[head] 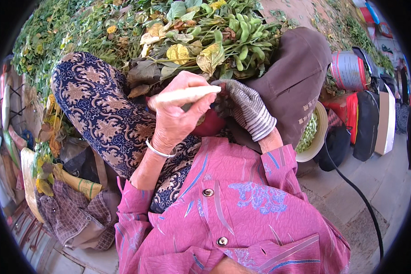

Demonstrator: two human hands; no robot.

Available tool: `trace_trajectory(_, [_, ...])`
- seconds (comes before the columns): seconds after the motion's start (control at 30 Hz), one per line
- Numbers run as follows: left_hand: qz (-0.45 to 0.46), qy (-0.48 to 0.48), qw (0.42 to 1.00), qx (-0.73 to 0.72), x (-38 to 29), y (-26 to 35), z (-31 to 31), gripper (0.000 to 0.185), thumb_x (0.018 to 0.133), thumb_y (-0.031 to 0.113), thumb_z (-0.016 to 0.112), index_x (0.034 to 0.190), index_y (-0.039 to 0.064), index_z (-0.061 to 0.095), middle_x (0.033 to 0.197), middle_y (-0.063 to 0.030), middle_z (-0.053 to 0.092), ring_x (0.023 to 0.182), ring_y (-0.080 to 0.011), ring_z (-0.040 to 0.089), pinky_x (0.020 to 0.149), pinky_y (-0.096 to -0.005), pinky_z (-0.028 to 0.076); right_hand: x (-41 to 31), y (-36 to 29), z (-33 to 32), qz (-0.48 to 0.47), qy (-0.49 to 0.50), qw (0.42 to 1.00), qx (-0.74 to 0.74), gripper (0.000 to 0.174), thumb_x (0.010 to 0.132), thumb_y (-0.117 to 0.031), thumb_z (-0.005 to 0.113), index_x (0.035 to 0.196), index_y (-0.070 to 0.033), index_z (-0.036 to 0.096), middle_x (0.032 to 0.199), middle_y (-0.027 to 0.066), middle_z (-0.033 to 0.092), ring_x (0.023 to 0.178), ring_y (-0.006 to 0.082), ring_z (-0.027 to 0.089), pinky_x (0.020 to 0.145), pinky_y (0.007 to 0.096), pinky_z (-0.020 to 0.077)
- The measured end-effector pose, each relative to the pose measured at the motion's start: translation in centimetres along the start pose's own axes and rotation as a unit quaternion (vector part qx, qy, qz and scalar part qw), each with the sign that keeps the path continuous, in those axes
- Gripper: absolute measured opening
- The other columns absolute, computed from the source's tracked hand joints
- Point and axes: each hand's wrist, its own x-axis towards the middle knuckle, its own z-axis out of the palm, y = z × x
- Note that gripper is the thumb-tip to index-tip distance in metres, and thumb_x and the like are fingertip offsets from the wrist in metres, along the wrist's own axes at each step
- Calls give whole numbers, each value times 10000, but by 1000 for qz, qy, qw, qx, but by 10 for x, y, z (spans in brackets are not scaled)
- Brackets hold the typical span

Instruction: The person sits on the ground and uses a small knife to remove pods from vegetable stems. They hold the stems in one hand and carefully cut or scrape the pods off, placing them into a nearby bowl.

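My left hand (181, 108), bare with a white bracelet at the wrist, is raised over my lap. Its index finger stretches toward the right hand, and the thumb curls up close beneath it. My right hand (245, 106) wears a grey striped knit glove with dark fingers, which meet the left fingertips. Whatever may be pinched between the hands is too small and glared to make out. Under them a red object (209, 124) shows partly, mostly hidden. Just beyond lies a bunch of green soybean pods (248, 30) on stalks, with yellowing leaves (178, 54).
Beside my right leg stands a pale bowl (323, 137) of shelled green beans (308, 133). A black cable (359, 195) runs over the paving. A labelled tin (349, 70) lies at right. Cut plants (72, 30) spread ahead. A checked garment (72, 215) lies at left.
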Motion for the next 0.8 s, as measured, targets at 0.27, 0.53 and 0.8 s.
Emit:
trace_trajectory(0.27, [184,-42,953,237,1,-5,9,241,719,45,749,896,56,585,876,-77,571,763,-259,603,640,-333,512,10,18,-19,-227,-32,930,-286,285,952,-271,569,1118,-49,632,924,19,642,764,111,597,647,250,523])
trace_trajectory(0.53, [174,-40,938,296,-5,-8,9,244,744,82,740,925,65,578,832,-73,532,664,-257,581,558,-347,485,1,1,2,-87,24,979,-185,273,947,-248,563,1109,-42,642,924,26,650,764,101,596,623,249,515])
trace_trajectory(0.8, [174,-90,948,249,-9,-5,9,361,710,42,702,1046,31,569,872,-98,556,745,-279,610,633,-358,510,5,6,-5,-74,33,979,-186,331,964,-331,519,1055,-36,637,900,47,652,757,111,591,681,250,504])
